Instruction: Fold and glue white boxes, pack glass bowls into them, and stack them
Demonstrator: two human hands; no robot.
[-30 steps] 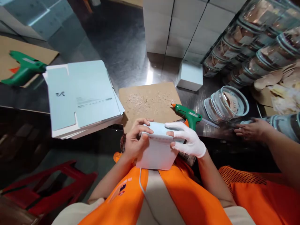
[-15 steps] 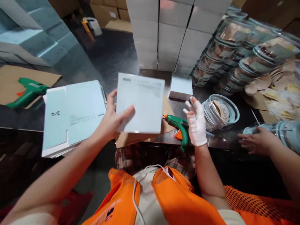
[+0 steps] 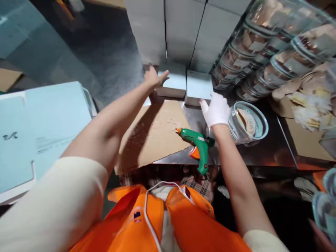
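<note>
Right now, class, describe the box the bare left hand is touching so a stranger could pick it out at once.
Start at the tall wall of stacked white boxes at the back of the steel table. At its foot lie two low pale-blue boxes side by side. The left box is the one, under the bare left hand; its twin sits by the gloved right hand.

Box wall (image 3: pixel 168 31) just behind boxes (image 3: pixel 183 82)

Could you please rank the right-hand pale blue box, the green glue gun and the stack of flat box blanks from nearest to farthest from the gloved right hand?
From the right hand:
1. Right-hand pale blue box, touching its fingertips, just beyond.
2. Green glue gun, just below the wrist.
3. Stack of flat box blanks, far left.
</note>
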